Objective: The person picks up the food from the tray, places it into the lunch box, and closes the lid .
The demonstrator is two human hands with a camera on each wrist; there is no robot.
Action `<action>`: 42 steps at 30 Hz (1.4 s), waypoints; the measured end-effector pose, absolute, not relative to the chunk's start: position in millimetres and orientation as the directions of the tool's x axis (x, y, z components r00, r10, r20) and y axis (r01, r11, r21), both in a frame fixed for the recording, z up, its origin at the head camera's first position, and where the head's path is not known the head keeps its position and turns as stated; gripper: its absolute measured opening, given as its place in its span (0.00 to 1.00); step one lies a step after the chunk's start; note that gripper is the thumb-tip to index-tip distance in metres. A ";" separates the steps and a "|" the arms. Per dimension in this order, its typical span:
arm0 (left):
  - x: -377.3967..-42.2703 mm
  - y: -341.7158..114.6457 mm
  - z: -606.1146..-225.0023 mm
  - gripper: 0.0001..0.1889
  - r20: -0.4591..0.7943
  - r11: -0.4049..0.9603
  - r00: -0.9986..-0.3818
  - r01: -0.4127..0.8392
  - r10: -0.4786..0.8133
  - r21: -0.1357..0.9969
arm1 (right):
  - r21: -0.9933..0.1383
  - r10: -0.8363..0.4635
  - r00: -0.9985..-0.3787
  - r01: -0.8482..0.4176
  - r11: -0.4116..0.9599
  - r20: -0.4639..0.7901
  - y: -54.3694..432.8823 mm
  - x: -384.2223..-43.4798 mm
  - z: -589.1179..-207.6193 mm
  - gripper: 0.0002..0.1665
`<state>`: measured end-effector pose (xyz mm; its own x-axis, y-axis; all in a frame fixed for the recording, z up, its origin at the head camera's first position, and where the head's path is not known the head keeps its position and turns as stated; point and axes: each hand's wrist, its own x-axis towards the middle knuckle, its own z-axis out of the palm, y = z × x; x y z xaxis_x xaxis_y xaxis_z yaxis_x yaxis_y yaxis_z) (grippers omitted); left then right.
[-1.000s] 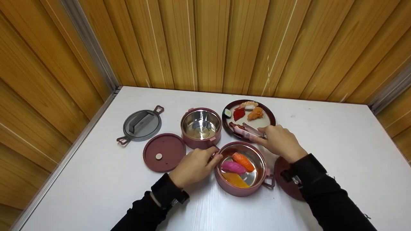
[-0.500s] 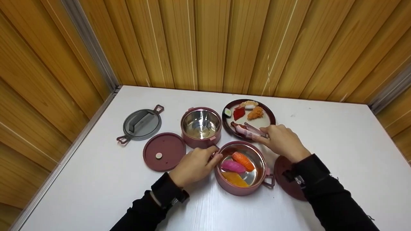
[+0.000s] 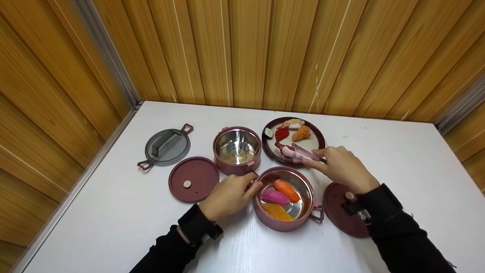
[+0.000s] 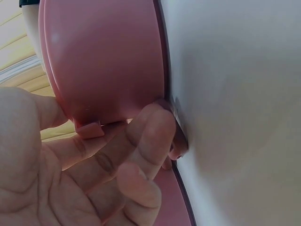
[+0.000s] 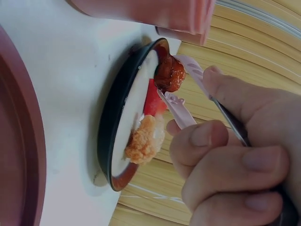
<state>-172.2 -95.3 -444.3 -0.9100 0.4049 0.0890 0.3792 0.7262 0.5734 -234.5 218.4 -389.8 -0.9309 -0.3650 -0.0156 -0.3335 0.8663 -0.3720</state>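
My left hand holds the left handle side of a pink pot, thumb at its rim. Inside that pot lie an orange food piece, a pink one and a flat yellow one. My right hand grips a pair of tongs with pale pink tips. Between the tips, in the right wrist view, is a glazed brown food piece, over the near part of a dark-rimmed plate. Fried food, a red piece and other bits sit on the plate.
A second pink pot with a bare steel inside stands behind my left hand. Left of it lie a maroon lid and a grey lid with handles. Another maroon lid lies under my right wrist. Wood-patterned walls border the table.
My right hand and the tongs have shifted slightly to the right, uncovering more of the right-hand lid. My left hand and the pot stay where they were.
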 end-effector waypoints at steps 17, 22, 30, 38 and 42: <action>-172.5 -95.3 -444.1 0.14 0.077 0.721 -0.909 0.375 0.410 0.583 | -0.393 -0.416 -0.908 -0.366 0.843 -0.047 239.6 -219.4 -365.6 0.34; -172.4 -96.4 -444.9 0.15 0.073 0.722 -0.909 0.372 0.409 0.584 | -0.404 -0.443 -0.894 -0.383 0.831 -0.065 245.9 -215.4 -359.9 0.33; -173.3 -96.7 -445.6 0.15 0.080 0.721 -0.909 0.376 0.409 0.582 | -0.428 -0.474 -0.873 -0.387 0.817 -0.116 254.8 -210.2 -351.3 0.32; -173.4 -95.7 -445.9 0.15 0.083 0.715 -0.908 0.378 0.411 0.588 | -0.443 -0.512 -0.844 -0.403 0.801 -0.158 256.8 -197.5 -338.5 0.33; -172.5 -97.1 -445.7 0.15 0.075 0.719 -0.908 0.375 0.413 0.585 | -0.459 -0.536 -0.822 -0.409 0.789 -0.189 254.2 -189.5 -335.2 0.37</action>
<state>-172.5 -97.1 -445.7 -0.9078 0.4127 0.0748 0.3751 0.7189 0.5852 -189.5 254.2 -335.2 -0.8225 -0.5364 -0.1893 -0.4088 0.7888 -0.4590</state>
